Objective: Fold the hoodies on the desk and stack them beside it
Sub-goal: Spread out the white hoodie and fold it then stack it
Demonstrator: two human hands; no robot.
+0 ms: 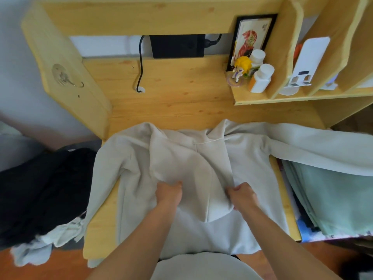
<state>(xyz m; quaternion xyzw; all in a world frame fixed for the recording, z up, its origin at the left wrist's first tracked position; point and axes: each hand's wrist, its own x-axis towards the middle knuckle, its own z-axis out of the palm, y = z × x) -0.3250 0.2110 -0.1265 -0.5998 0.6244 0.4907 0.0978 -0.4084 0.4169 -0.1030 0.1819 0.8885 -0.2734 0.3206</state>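
Observation:
A cream hoodie [248, 158] lies spread on the wooden desk [177, 98], its back up and its hood [187, 158] folded down over the body. One sleeve hangs off the desk's left edge, the other stretches off to the right. My left hand [169, 194] grips the hood's left edge with curled fingers. My right hand [241, 196] pinches the hood's right edge. Both hands sit near the middle of the garment, about a hood's width apart.
A dark pile of clothes [40, 188] with a pale garment [40, 247] lies left of the desk. Folded mint fabric [333, 199] lies to the right. On the shelf stand a framed picture [252, 37], a figurine [241, 70] and white bottles [261, 79]. A black cable [140, 65] hangs at the back.

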